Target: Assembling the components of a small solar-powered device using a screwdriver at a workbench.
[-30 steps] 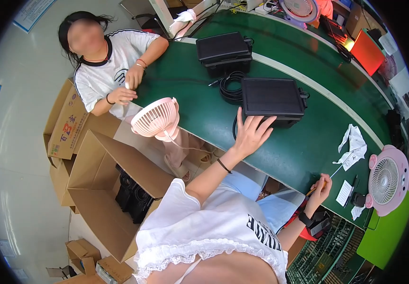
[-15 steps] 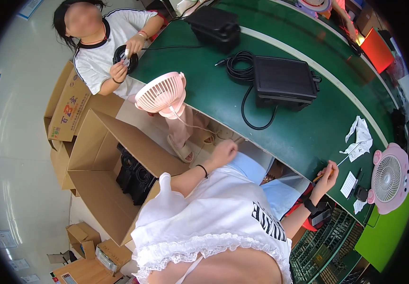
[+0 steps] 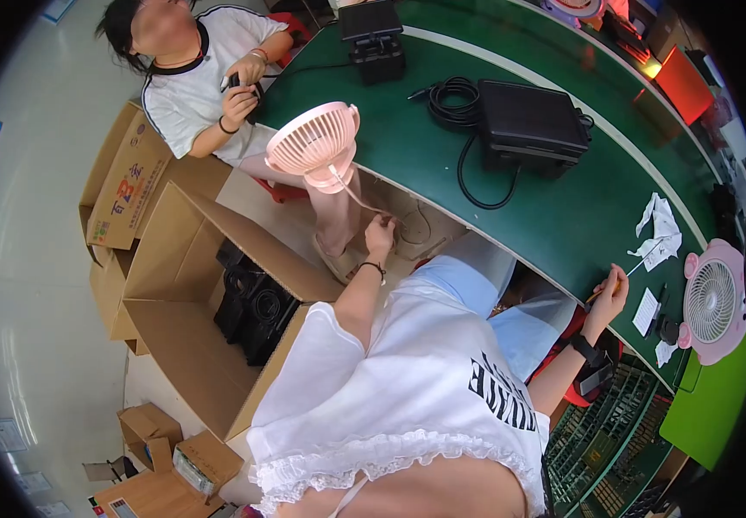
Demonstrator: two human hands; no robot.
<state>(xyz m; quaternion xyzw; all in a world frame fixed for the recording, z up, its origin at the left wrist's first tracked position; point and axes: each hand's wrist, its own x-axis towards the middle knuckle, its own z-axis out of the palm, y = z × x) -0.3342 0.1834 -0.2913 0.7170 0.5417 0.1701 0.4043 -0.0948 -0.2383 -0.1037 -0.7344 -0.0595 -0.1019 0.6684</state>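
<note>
My left hand (image 3: 380, 236) is low beside the table's near edge, fingers curled, by the thin cord (image 3: 361, 200) of a pink fan (image 3: 314, 142). Whether the fingers grip the cord I cannot make out. My right hand (image 3: 615, 292) is closed on a screwdriver (image 3: 596, 296) with a yellow-orange handle, at the table's edge; its thin shaft points towards crumpled white paper (image 3: 660, 231). On the green table (image 3: 442, 194) sits a black box-shaped case (image 3: 533, 121), with a coiled black cable (image 3: 452, 102) beside it.
An open cardboard box (image 3: 170, 345) at my left holds several black cases (image 3: 256, 306). Across the table's left end, a co-worker (image 3: 209, 95) handles a black cable near another black case (image 3: 375, 43). A pink animal-shaped fan (image 3: 711, 302) stands at the right.
My left hand has moved up and left to the fan cord. My right hand keeps its hold on the screwdriver. The co-worker's hands have shifted, and the far black case now looks open.
</note>
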